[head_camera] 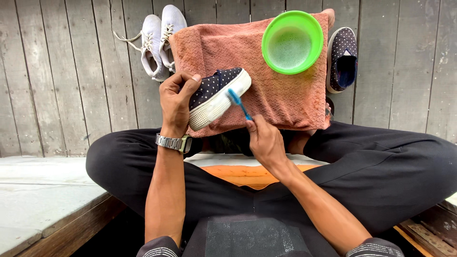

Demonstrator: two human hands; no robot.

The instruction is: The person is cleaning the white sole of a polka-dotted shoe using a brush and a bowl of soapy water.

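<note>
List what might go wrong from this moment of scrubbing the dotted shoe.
1. The green bowl of foamy water sits on the soft towel near its far edge; a tug on the towel might tip it.
2. The left hand holds the dotted shoe tilted by its heel end only; pressure from the blue toothbrush in the right hand could twist it loose.

Soft even daylight, sharp focus

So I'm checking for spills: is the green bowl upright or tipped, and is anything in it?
Upright. The green bowl sits flat on the pink towel, rim facing up, with pale foamy liquid covering its bottom.
</note>
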